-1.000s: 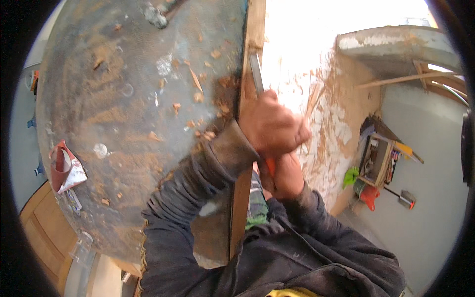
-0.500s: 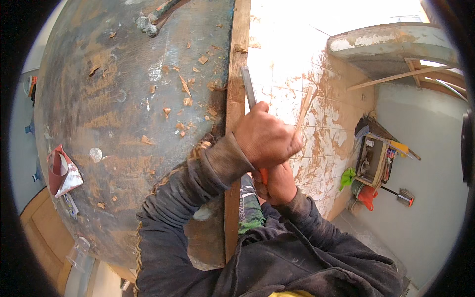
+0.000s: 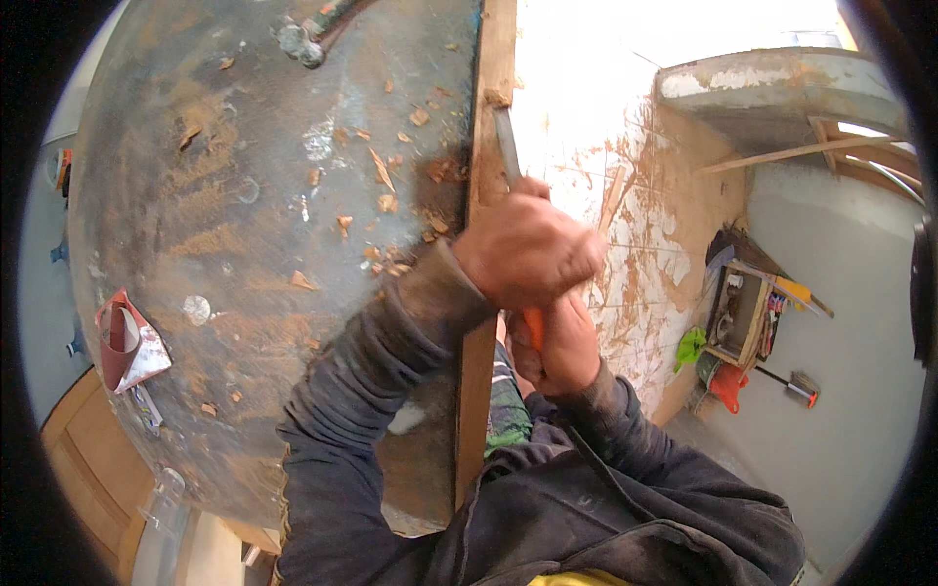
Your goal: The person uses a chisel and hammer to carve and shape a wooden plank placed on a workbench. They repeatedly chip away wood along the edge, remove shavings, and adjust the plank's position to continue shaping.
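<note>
Bench [image 3: 254,381] carries timber strip [image 3: 476,410] along right edge, likely for easy two-handed reach. Left hand [image 3: 528,249] closed around chisel [image 3: 507,146] near blade, presumably steering; right hand [image 3: 569,342] grips orange handle [image 3: 533,327], presumably for force. Blade tip meets raised chip [image 3: 497,99] on strip.

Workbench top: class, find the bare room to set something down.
Two dusty patches of the workbench look usable: between the folded reddish sheet and the left sleeve, and between the hammer and the curved left edge, each with stray wood chips. It is crowded around the wooden strip: more chips, chisel, left hand and right hand.
</note>
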A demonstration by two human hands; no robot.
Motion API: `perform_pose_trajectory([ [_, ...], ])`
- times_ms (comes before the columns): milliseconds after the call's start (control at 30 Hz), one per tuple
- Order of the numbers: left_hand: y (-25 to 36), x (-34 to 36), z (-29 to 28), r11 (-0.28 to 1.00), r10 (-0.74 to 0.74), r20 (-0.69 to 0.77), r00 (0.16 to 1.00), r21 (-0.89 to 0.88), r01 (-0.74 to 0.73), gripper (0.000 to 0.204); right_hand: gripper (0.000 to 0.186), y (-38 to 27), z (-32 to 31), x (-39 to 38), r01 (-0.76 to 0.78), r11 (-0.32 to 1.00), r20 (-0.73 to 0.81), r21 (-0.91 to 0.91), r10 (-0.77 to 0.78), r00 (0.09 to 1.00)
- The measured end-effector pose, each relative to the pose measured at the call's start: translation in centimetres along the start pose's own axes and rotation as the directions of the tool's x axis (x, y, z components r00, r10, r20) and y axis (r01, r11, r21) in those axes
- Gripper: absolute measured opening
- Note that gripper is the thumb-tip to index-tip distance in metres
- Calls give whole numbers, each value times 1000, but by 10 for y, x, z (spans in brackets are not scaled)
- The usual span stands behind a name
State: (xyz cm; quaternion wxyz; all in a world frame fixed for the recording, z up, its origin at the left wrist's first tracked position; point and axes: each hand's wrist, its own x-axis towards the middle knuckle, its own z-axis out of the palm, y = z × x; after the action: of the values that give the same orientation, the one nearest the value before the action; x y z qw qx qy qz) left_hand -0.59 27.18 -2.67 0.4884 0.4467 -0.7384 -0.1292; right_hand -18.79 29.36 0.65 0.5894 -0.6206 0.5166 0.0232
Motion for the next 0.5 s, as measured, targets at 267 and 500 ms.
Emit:
perform_pose_trajectory([
  [267,18,6,7,979,-180,71,981,107,172,30,25,20,8,22,542,789,-205,-290,-604,770],
  [500,1,8,-16,892,-182,-286,941,355,280,25,41,9,-17,-12,31,957,-86,290,-6,996],
])
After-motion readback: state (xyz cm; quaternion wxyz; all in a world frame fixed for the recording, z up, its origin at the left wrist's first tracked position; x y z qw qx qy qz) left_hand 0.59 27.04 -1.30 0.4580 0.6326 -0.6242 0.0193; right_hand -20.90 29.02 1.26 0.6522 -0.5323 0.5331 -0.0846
